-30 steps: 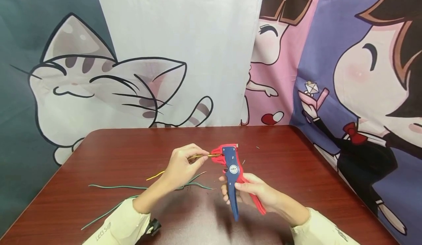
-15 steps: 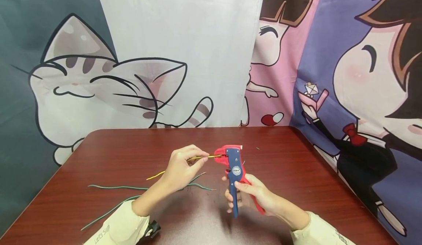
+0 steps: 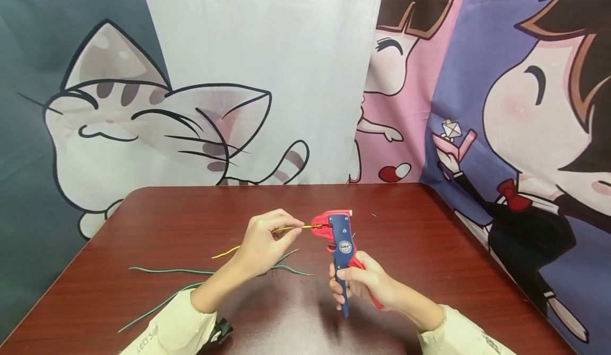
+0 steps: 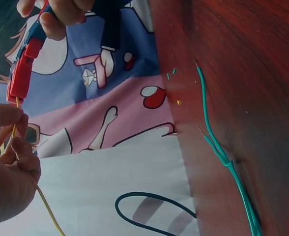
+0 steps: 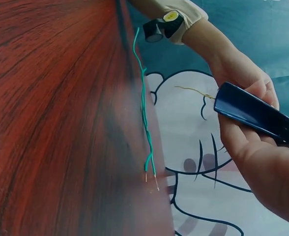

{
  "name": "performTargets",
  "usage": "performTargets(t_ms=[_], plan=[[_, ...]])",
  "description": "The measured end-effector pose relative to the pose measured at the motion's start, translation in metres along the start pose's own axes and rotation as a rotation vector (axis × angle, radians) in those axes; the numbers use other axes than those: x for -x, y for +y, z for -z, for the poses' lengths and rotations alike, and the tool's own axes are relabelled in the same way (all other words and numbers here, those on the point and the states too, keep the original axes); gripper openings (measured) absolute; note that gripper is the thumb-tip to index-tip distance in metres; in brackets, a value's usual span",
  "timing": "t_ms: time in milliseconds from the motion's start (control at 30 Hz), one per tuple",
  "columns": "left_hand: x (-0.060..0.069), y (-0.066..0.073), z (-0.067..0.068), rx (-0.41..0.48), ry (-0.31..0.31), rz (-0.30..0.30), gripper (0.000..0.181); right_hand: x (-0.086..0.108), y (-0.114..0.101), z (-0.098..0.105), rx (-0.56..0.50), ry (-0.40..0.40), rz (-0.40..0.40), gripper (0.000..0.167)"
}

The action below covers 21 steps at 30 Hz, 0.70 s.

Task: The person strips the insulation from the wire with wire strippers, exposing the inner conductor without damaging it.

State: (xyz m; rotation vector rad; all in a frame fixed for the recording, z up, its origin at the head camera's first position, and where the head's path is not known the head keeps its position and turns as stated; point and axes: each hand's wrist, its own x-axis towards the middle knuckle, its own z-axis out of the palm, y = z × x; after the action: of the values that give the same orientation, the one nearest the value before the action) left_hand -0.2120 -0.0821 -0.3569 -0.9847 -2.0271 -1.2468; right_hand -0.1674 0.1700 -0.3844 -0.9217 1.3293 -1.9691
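Observation:
In the head view my left hand (image 3: 267, 241) pinches a yellow wire (image 3: 307, 226) between thumb and fingertips. One end of that wire runs into the red jaws of a wire stripper (image 3: 342, 241); its other end sticks out behind the hand. My right hand (image 3: 369, 280) grips the stripper's blue and red handles, fingers curled around the blue one. The left wrist view shows the yellow wire (image 4: 50, 211) trailing below the left hand, its tip hidden in the stripper's head (image 4: 20, 81). From the right wrist, the blue handle (image 5: 255, 113) lies across the curled fingers.
Two green wires (image 4: 207, 103), twisted together with bare copper ends, lie on the dark red wooden table (image 3: 157, 217). Small green insulation scraps (image 4: 174, 71) and a yellow scrap (image 4: 179, 103) lie nearby. A cartoon-print cloth (image 3: 305, 79) hangs behind the table.
My right hand has squeezed the stripper's handles closer together, and the tool has shifted slightly right. My left hand has stayed almost still, pinching the yellow wire.

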Motion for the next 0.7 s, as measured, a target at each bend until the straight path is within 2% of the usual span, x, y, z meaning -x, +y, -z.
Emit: performTargets(t_ms=[300,500,600,700], plan=[[-0.0018,0.0011,0.0005,-0.014,-0.017,-0.007,0.014,-0.0018,0.0020,-0.0008,0.000,0.016,0.007,0.020],[-0.0036,-0.0001,0.0003,-0.037,-0.006,-0.008,0.013,-0.0057,0.0015,-0.0012,-0.028,0.020,0.009,0.030],[-0.0030,-0.0013,-0.0003,-0.033,-0.004,-0.007,0.014,-0.0056,0.0016,-0.0019,-0.015,0.060,-0.015,0.029],[-0.0028,-0.0013,-0.0010,-0.027,-0.008,-0.010,0.014,-0.0042,0.0028,-0.0022,0.010,0.108,-0.051,0.020]])
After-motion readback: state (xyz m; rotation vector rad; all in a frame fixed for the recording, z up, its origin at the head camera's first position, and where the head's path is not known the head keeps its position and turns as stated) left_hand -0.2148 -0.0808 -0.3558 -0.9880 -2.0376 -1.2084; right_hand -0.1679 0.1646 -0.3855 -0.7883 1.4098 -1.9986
